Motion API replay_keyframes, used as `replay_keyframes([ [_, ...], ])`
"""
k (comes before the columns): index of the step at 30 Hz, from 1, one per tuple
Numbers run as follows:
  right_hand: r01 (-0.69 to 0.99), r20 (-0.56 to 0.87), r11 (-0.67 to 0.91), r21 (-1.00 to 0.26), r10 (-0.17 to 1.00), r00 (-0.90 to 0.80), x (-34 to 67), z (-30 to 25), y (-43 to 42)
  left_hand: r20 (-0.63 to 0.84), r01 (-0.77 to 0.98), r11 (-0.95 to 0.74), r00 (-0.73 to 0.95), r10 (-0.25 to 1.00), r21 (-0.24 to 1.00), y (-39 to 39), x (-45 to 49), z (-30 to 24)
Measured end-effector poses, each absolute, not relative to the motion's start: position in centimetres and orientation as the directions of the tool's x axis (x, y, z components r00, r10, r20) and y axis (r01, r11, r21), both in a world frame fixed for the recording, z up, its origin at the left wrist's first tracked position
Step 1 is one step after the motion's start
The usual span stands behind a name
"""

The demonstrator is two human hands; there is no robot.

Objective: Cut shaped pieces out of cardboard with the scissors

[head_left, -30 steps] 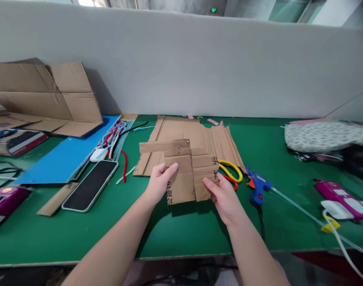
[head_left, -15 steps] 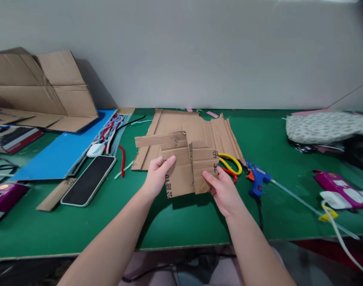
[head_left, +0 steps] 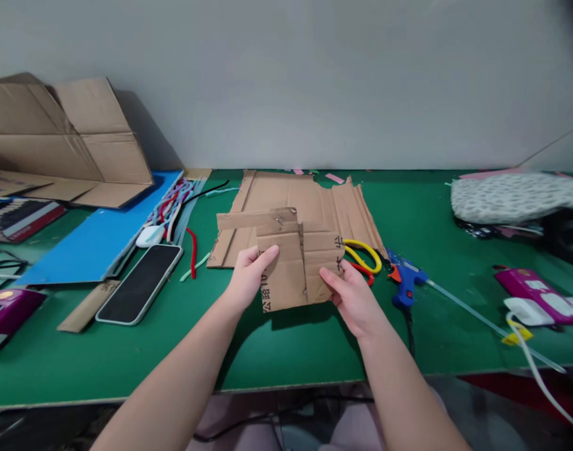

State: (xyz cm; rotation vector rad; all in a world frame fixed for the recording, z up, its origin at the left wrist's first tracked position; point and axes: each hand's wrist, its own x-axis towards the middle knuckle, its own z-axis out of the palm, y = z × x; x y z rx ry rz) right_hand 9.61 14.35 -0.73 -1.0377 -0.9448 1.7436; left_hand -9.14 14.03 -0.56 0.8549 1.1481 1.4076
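Note:
Both my hands hold a small cut cardboard piece point(head_left: 291, 263) with printed characters, lifted just above the green table point(head_left: 291, 351). My left hand point(head_left: 247, 279) pinches its left edge, thumb on top. My right hand point(head_left: 355, 297) grips its right lower edge. A narrow cardboard strip with a metal staple juts out to the left from the piece's top. Behind it a larger flat cardboard sheet point(head_left: 315, 200) lies on the table.
Yellow and red scissors point(head_left: 364, 260) and a blue glue gun point(head_left: 406, 282) lie right of the piece. A phone point(head_left: 140, 282), pipe cleaners point(head_left: 176, 210), a blue sheet point(head_left: 93, 235) and folded boxes point(head_left: 70, 138) are at the left. Magenta items point(head_left: 535, 291) and patterned cloth point(head_left: 516, 197) sit at the right.
The view has tilted downward, so the wall's top edge is out of sight. My hands keep the same grip on the cardboard piece, which has hardly moved.

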Motion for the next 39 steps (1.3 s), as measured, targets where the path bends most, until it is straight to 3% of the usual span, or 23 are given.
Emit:
replay_keyframes([
  [23,-0.393,-0.232,-0.334,-0.856,0.930,-0.285,9.2,0.4,14.1,-0.117,-0.278,0.066,-0.172,0.978,0.958,14.0,-9.2,-0.4],
  [39,-0.322,-0.202,-0.273,-0.907,0.950,-0.237,9.3,0.1,14.2,-0.132,-0.303,0.087,-0.134,0.982,0.949,13.9,-9.0,-0.5],
])
